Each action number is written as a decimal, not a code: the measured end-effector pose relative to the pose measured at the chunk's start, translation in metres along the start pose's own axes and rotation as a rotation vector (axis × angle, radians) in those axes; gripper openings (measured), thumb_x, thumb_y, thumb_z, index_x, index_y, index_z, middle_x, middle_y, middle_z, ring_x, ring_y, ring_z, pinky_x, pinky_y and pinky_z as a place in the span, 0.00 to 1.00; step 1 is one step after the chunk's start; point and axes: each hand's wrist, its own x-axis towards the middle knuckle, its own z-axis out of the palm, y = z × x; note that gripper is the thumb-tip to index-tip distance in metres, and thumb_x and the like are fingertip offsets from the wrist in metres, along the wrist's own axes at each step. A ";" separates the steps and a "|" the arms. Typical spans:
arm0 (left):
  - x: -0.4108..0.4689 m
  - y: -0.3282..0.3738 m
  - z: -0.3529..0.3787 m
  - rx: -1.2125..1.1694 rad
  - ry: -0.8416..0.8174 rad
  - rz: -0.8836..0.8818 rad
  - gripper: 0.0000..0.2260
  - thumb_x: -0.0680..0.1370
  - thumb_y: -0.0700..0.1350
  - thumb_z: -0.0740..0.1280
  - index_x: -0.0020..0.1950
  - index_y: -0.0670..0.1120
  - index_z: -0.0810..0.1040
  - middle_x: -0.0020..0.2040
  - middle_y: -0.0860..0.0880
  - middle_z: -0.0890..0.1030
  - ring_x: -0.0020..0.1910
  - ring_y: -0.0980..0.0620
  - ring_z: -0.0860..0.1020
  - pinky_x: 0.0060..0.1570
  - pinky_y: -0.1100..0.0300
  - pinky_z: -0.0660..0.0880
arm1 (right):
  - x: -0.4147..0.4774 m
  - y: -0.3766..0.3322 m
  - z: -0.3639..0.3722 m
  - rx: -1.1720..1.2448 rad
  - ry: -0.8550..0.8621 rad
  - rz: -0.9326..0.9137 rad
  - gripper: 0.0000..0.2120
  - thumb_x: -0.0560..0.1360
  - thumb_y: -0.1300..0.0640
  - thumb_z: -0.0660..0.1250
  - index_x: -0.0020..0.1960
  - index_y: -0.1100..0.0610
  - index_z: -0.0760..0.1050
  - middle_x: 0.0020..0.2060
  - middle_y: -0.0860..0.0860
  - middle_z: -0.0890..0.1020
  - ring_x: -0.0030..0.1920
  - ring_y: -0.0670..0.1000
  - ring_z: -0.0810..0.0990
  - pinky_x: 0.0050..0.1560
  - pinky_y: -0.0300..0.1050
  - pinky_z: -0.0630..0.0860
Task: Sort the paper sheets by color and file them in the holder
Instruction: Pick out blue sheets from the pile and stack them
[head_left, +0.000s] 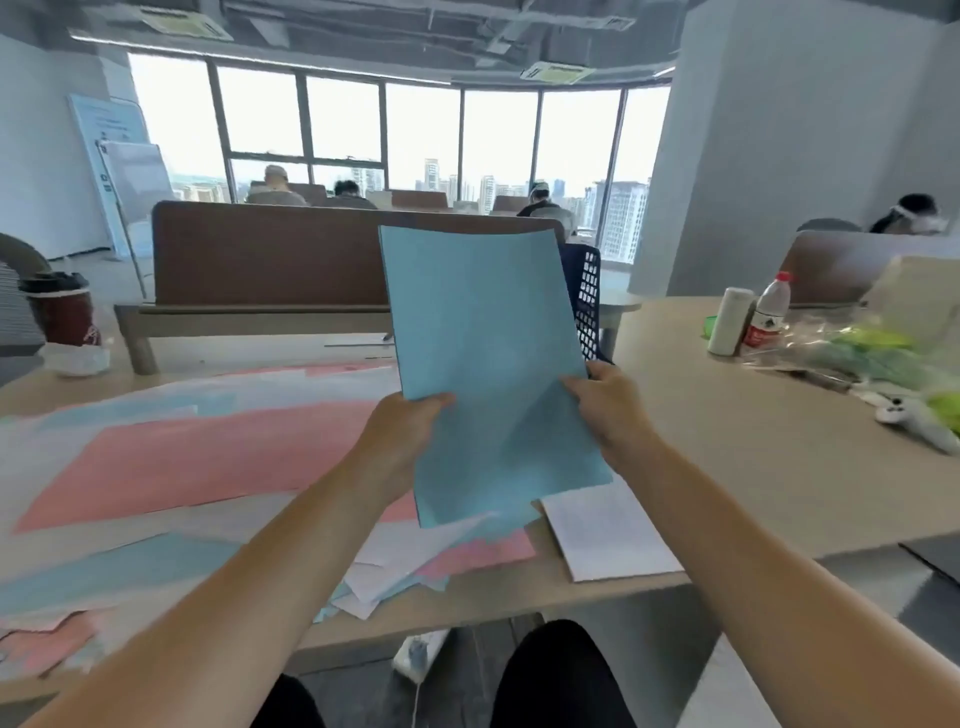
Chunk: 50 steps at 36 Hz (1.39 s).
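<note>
I hold a stack of blue paper sheets (483, 338) upright above the desk. My left hand (402, 431) grips its left edge and my right hand (610, 408) grips its right edge, thumbs on the front. Behind the stack, mostly hidden, stands the dark blue mesh file holder (587, 306). Pink sheets (192, 462), more blue sheets (114, 571) and white sheets (608, 535) lie mixed on the desk (753, 457) below and to the left.
A dark cup (62, 312) stands at the far left. At the right are a white roll (730, 322), a plastic bottle (769, 312), plastic bags (872, 353) and a white controller (914, 421). A brown divider (270, 254) runs behind the desk; people sit beyond it.
</note>
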 end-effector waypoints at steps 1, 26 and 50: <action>0.000 -0.001 0.015 -0.007 -0.034 -0.013 0.04 0.77 0.38 0.68 0.47 0.44 0.83 0.47 0.46 0.86 0.44 0.46 0.84 0.51 0.52 0.79 | 0.004 0.004 -0.015 -0.010 0.025 -0.004 0.06 0.69 0.56 0.68 0.43 0.55 0.82 0.42 0.55 0.86 0.45 0.61 0.85 0.49 0.62 0.83; 0.062 -0.106 0.321 0.361 -0.205 -0.074 0.23 0.60 0.40 0.59 0.54 0.39 0.76 0.48 0.41 0.82 0.47 0.41 0.82 0.49 0.41 0.81 | 0.085 0.121 -0.303 -0.547 0.227 0.202 0.05 0.76 0.59 0.64 0.42 0.53 0.78 0.42 0.53 0.84 0.45 0.57 0.82 0.44 0.46 0.76; 0.058 -0.110 0.347 0.601 -0.185 -0.046 0.05 0.78 0.38 0.60 0.53 0.46 0.69 0.43 0.55 0.68 0.34 0.63 0.62 0.33 0.68 0.61 | 0.126 0.177 -0.302 -0.752 0.116 0.275 0.06 0.76 0.57 0.64 0.48 0.58 0.77 0.43 0.55 0.82 0.46 0.59 0.81 0.42 0.43 0.71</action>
